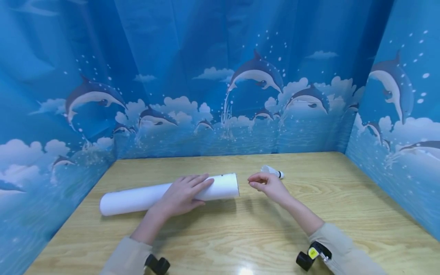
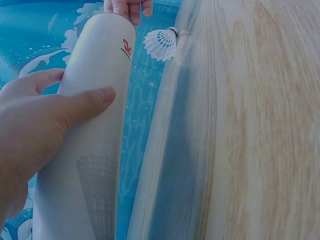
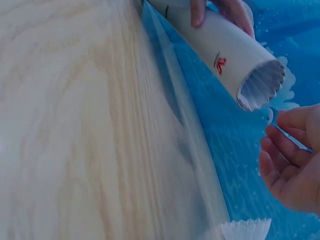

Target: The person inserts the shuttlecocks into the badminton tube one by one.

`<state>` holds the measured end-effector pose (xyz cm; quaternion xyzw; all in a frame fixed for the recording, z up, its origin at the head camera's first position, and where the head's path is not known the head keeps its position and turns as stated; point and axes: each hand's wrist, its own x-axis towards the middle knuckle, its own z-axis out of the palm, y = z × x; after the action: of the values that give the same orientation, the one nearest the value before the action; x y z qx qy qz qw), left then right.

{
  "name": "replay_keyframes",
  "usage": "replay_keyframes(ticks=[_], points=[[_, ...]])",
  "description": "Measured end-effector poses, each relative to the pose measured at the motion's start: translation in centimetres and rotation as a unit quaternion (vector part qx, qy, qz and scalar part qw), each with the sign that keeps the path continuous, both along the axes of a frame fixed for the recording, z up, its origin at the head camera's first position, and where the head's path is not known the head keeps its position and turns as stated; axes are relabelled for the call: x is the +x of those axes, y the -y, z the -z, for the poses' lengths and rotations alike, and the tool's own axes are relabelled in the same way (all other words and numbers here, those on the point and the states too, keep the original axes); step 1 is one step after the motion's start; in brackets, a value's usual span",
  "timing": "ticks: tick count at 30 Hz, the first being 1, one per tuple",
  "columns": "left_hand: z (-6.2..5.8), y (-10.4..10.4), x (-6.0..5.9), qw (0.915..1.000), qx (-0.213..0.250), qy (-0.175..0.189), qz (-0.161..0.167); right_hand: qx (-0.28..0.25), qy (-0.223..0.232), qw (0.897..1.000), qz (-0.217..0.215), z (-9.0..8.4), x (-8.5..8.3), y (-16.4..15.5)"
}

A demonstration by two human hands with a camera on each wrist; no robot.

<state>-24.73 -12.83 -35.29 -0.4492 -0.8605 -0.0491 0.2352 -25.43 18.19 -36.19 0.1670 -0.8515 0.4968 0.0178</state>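
A long white shuttlecock tube [image 1: 137, 199] is tilted over the left-middle of the table, its open end towards the right. My left hand [image 1: 183, 194] grips it near that end, with the thumb along the near side in the left wrist view. Inside the mouth, the right wrist view shows the feathered skirt of a shuttlecock [image 3: 261, 86]. My right hand [image 1: 270, 187] is a short way off the mouth, fingers loosely bent, holding nothing. Another white shuttlecock [image 2: 161, 44] lies on the table just behind the right hand, partly hidden by it in the head view.
The wood-grain table [image 1: 343, 198] extends to both sides of the hands. Blue curtains [image 1: 192, 76] printed with dolphins stand along its back and sides. Black wrist cameras [image 1: 157, 264] are strapped over the light sleeves.
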Motion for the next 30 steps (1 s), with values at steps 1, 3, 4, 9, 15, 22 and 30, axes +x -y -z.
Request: replay_keyframes(ticks=[1, 3, 4, 9, 15, 22, 30], points=[[0.0, 0.0, 0.0, 1.0, 0.001, 0.001, 0.0, 0.0, 0.002, 1.0, 0.006, 0.0, -0.1, -0.3], [0.0, 0.1, 0.0, 1.0, 0.002, 0.002, 0.001, -0.002, 0.011, 1.0, 0.016, 0.0, -0.4, -1.0], [0.0, 0.1, 0.0, 1.0, 0.002, 0.002, 0.002, -0.002, 0.015, 1.0, 0.021, 0.1, -0.6, -1.3], [0.0, 0.2, 0.1, 1.0, 0.0, -0.002, 0.005, 0.013, 0.005, 0.999, 0.047, 0.1, -1.3, -2.9], [-0.1, 0.3, 0.1, 1.0, 0.0, -0.005, 0.005, 0.045, -0.033, 0.996, 0.069, 0.1, -2.6, -4.8], [-0.1, 0.3, 0.2, 1.0, 0.002, -0.004, 0.006, 0.078, -0.04, 0.993, 0.077, 0.4, -4.4, -6.9], [-0.1, 0.4, 0.2, 1.0, 0.005, 0.0, 0.007, 0.122, -0.03, 0.991, 0.042, 0.8, -6.3, -7.9]])
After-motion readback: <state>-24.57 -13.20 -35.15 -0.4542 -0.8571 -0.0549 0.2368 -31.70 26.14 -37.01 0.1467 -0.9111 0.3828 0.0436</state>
